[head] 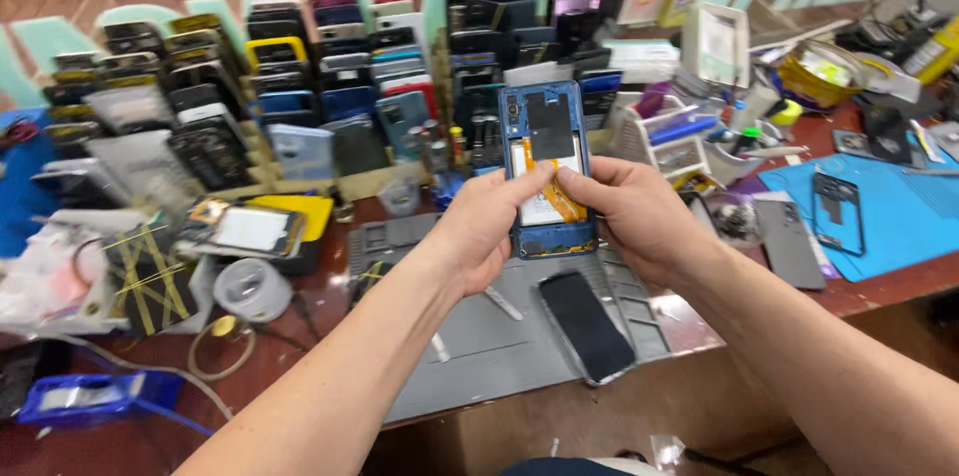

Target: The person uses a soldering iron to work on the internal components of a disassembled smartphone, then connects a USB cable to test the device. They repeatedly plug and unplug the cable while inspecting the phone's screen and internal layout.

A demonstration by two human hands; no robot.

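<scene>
**A:** So what's going on with the hands here?

**B:** Both are up above the worktop (300, 311), holding an opened blue phone (544, 171) upright with its back off. Left hand (479, 226) has its grip closed on the phone's left edge, thumb reaching onto the orange ribbon strip (552, 191) in the middle. Right hand (629, 216) grips the right edge, fingertips pinched on that same strip.

**A:** And around it?

**B:** A black phone (586, 324) lies face up on the grey mat (499, 336) right under the hands. Rows of phones stand in racks (330, 86) behind. Off to the right a bare phone frame (837, 211) sits on a blue mat (889, 206), well apart.
</scene>
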